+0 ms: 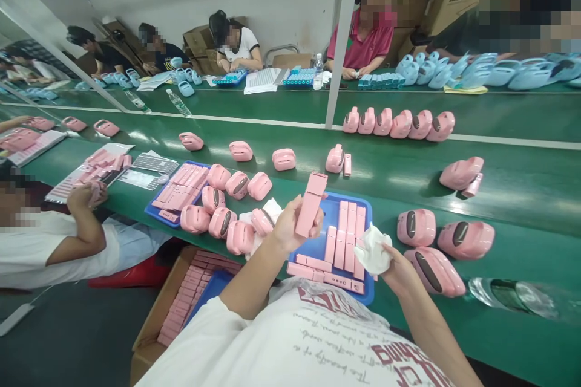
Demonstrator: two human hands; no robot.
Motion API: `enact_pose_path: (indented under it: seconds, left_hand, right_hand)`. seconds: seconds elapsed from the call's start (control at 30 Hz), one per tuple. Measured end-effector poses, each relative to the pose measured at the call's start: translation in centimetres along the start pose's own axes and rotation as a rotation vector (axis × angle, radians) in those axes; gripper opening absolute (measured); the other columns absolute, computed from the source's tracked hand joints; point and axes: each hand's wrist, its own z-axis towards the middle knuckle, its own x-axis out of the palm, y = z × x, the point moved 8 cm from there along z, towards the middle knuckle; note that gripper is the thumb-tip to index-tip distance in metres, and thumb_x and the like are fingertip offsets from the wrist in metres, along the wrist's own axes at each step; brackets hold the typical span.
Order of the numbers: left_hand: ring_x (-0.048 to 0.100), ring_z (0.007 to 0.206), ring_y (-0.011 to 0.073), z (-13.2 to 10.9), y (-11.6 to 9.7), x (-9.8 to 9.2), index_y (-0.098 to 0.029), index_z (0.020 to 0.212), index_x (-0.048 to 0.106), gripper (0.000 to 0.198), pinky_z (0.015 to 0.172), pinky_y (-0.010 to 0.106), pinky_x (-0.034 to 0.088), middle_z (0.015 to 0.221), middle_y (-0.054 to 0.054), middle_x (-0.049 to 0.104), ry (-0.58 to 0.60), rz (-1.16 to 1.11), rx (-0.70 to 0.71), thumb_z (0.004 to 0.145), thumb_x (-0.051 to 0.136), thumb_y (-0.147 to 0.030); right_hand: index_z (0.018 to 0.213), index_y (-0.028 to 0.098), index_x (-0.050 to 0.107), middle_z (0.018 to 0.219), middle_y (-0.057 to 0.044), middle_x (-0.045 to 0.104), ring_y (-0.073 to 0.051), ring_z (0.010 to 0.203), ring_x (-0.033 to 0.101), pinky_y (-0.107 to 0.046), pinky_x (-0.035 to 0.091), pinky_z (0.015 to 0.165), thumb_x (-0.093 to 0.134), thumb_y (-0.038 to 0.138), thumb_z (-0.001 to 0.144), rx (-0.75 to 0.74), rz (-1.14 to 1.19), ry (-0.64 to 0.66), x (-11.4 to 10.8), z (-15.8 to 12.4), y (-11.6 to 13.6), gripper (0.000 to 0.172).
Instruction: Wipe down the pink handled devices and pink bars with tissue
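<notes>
My left hand is closed around a long pink plastic piece, held up at a tilt above the bench. In my right hand is a crumpled white cloth or tissue, pinched between thumb and fingers. Below and between the hands lies a blue tray with several similar pink pieces in rows. Rounded pink housings with dark oval panels stand to the left of my left hand, some near another white tissue. More pink housings sit right of my right hand.
A second blue tray of pink pieces stands to the left, near a co-worker's hand. A clear bottle lies at right. Pink housings line the white divider. Beneath the bench is a cardboard box. Co-workers sit opposite.
</notes>
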Motion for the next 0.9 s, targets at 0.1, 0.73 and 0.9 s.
enact_pose_path:
  seconds: [0.1,0.73,0.9]
  left_hand:
    - [0.037,0.035,0.0046,-0.1,1.0,0.8,-0.015,0.074,0.056,0.041,0.037,0.019,0.027,0.053,-0.004,0.042,0.057,-0.035,-0.046,0.083,0.052,-0.055]
    - [0.046,0.047,0.0121,0.9,6.3,1.3,-0.017,0.083,0.058,0.065,0.042,0.023,0.035,0.056,0.0,0.047,-0.232,-0.102,-0.299,0.081,0.033,-0.076]
    - [0.048,0.044,0.0139,0.8,7.1,0.1,-0.012,0.097,0.062,0.09,0.042,0.026,0.039,0.052,0.002,0.05,-0.214,0.021,-0.368,0.077,0.01,-0.083]
  right_hand:
    - [0.093,0.022,0.065,0.099,-0.003,0.071,-0.021,0.101,0.066,-0.028,0.059,0.077,0.064,0.022,0.063,-0.026,0.003,-0.01,-0.1,-0.3,0.4,0.03]
    - [0.126,0.023,0.057,0.136,-0.006,0.054,-0.022,0.141,0.029,-0.051,0.023,0.117,0.039,0.027,0.093,-1.491,-1.009,0.632,18.8,-15.3,9.3,0.038]
    - [0.126,0.028,0.057,0.13,-0.004,0.06,-0.019,0.138,0.036,-0.045,0.015,0.119,0.039,0.032,0.094,-1.515,-1.057,0.752,16.9,-14.3,6.5,0.037]
